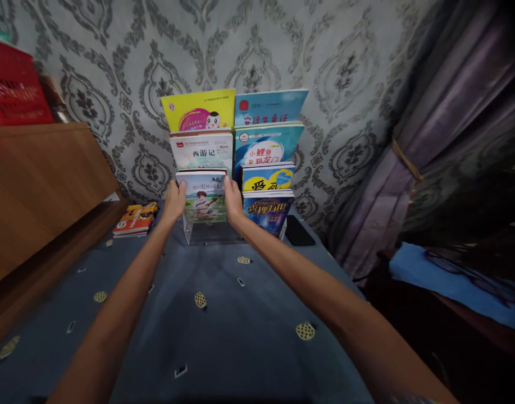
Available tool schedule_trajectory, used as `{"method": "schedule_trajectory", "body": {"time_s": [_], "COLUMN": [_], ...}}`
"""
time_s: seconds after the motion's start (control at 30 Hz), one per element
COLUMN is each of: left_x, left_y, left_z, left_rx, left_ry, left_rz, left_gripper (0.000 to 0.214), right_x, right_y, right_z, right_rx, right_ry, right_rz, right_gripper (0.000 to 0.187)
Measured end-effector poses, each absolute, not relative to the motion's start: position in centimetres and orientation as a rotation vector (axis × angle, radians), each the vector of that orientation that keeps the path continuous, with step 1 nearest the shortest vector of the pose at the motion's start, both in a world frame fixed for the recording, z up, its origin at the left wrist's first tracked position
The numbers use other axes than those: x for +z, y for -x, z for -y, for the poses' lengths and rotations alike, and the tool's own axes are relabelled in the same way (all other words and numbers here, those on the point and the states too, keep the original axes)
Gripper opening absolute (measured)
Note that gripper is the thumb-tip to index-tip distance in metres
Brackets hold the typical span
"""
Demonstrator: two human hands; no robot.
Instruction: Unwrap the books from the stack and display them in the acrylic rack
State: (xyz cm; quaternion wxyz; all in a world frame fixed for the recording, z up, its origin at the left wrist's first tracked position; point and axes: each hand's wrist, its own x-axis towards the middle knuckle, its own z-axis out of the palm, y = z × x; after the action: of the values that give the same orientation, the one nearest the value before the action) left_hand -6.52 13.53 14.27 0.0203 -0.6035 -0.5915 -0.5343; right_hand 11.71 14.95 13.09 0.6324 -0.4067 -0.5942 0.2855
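Observation:
My left hand (174,201) grips the left edge of a small book (204,199) with a cartoon figure on its cover. On the same book's right edge is my right hand (234,199), thumb at the front. The book stands upright in the front left of a clear display rack (210,233). Behind it rise a white-covered book (204,150) and a yellow book (200,109). The right column holds a dark blue book (269,213), a yellow and blue book (268,177), a turquoise book (269,143) and a blue book (272,106). My fingers behind the book are hidden.
A dark cloth with pineapple prints (223,336) covers the surface. Orange books (136,219) lie left, beside a wooden headboard (46,185) with a red box (15,84) on top. A black phone-like slab (300,230) lies right of the rack. Glasses (472,275) rest on blue cloth near the curtain (375,185).

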Motion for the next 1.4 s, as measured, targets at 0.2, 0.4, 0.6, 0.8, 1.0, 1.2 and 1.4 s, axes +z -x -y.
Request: {"method": "schedule_trajectory", "body": {"time_s": [0.2,0.4,0.6,0.8,1.0,1.2,1.4], "left_x": [14.1,14.2,14.0,14.0,13.9,14.0,14.8], "left_y": [6.4,5.7,5.1,5.6,6.1,6.4,6.5], "left_z": [-13.2,-13.0,-12.9,-12.9,-13.1,-12.7,-11.8], "left_rx": [-1.579,-1.495,-1.36,-1.404,-1.492,-1.456,-1.579], "left_ry": [1.893,1.84,1.795,1.83,1.848,1.875,1.915], "left_rz": [1.862,1.866,1.876,1.86,1.796,1.805,1.707], "left_gripper": [0.048,0.042,0.032,0.027,0.026,0.022,0.032], "right_x": [11.1,11.0,12.4,12.4,12.0,12.2,14.1], "right_y": [-10.8,-10.5,-11.3,-11.5,-11.4,-11.6,-11.6], "right_z": [-12.6,-12.4,-12.0,-11.8,-12.7,-12.8,-11.6], "right_rx": [0.571,0.446,0.447,0.422,0.407,0.45,0.143], "right_ry": [1.119,1.261,1.426,1.437,1.435,1.386,1.112], "right_rz": [1.34,1.542,1.727,1.76,1.763,1.785,1.765], "right_gripper": [0.05,0.052,0.047,0.046,0.05,0.055,0.077]}}
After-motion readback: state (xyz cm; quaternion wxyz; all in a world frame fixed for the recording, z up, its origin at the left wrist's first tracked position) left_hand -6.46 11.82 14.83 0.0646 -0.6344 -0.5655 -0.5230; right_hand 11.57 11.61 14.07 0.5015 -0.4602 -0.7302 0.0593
